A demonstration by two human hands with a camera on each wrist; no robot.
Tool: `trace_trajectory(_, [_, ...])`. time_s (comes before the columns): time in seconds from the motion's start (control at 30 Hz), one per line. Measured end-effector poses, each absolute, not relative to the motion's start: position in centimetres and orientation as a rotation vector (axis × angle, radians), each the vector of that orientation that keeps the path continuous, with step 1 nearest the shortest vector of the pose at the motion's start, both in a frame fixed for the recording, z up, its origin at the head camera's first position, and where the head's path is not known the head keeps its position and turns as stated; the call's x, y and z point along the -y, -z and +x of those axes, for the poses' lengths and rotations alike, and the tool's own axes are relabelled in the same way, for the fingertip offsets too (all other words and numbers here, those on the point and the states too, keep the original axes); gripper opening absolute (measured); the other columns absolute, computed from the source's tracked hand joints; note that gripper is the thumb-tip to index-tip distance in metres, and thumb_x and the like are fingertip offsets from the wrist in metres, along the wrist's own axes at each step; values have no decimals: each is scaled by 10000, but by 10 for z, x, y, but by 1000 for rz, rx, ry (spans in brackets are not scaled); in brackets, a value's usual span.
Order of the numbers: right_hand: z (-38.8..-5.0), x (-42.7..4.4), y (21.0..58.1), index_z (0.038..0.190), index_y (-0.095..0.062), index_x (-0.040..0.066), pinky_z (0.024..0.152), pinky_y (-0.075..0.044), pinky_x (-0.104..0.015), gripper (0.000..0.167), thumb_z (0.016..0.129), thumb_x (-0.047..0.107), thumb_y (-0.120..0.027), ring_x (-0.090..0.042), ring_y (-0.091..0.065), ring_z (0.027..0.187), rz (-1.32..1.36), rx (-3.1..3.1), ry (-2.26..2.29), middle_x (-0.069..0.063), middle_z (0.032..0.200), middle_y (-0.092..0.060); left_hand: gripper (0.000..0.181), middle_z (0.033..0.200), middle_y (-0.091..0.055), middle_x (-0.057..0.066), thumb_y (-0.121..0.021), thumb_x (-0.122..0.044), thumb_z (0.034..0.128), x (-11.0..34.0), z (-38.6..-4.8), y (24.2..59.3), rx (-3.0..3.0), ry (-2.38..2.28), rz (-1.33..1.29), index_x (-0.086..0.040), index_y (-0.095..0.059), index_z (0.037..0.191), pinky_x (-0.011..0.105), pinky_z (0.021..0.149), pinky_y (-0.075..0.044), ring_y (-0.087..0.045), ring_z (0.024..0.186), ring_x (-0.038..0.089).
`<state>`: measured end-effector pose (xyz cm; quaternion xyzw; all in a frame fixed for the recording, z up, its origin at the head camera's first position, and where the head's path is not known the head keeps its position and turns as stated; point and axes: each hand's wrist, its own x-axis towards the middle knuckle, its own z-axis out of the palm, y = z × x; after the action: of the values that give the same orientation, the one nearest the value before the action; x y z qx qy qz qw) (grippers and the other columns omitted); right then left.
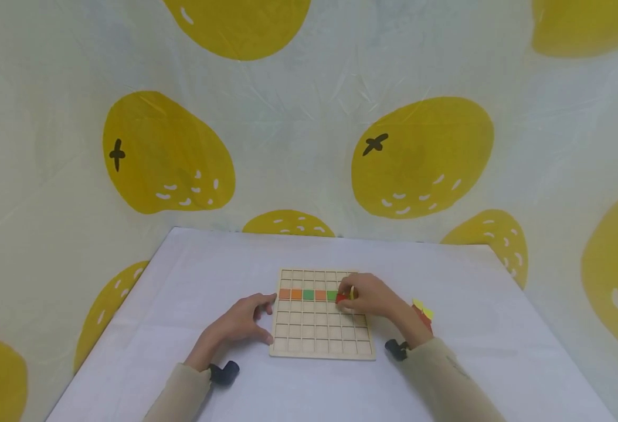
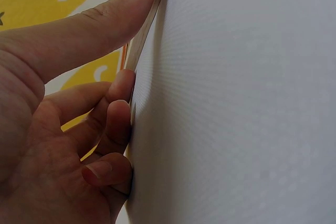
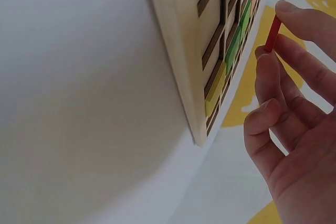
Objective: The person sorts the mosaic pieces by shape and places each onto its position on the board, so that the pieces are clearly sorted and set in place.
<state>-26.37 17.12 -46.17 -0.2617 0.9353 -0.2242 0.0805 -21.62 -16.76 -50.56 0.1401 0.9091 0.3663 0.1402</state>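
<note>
A wooden grid board lies on the white table, with a row of orange and green tiles across its upper part. My right hand pinches a red tile between thumb and fingers above that row; the right wrist view shows the red tile held on edge, off the board. A yellow tile sits tilted at the row's right end. My left hand rests at the board's left edge, thumb and fingertips touching or close to it, fingers loosely bent in the left wrist view.
Red and yellow pieces lie on the table to the right, partly behind my right forearm. Black wrist devices show at both sleeves. A cloth with large yellow fruit shapes hangs behind the table.
</note>
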Motion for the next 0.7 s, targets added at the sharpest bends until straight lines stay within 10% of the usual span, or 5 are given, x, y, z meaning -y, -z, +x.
trace_trajectory(0.7, [-273, -142, 465, 947, -738, 227, 789, -489, -300, 120, 881, 294, -813, -95, -573, 802, -878, -2777, 612, 149, 826, -653, 1045, 1039, -584, -91, -992, -277, 614, 167, -216, 505, -2629, -1061, 420, -81, -511, 1520, 254, 759, -397, -476, 927, 141])
